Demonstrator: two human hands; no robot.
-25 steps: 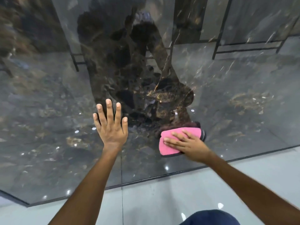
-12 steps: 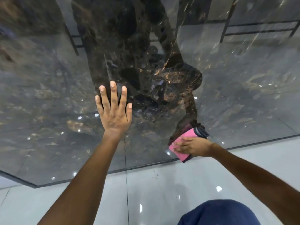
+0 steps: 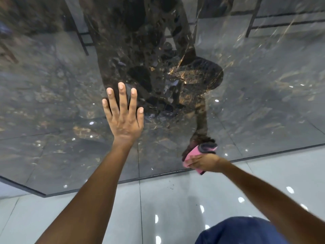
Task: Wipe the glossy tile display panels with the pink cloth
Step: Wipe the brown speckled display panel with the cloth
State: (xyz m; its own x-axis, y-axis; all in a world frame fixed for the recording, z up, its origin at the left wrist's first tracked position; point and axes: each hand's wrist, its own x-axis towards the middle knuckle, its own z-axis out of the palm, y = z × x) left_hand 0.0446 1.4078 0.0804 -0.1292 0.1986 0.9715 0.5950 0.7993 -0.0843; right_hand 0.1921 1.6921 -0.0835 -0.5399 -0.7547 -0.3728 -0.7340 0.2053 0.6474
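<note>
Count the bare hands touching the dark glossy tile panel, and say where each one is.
2. The left hand lies flat on the panel at centre; the right hand presses the pink cloth near its bottom edge.

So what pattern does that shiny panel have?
The tile panel is dark grey-brown marble with gold veining, seen in the head view.

Dim, even light; glare specks on glossy tile panel (image 3: 52,106); motion blur toward edges.
</note>
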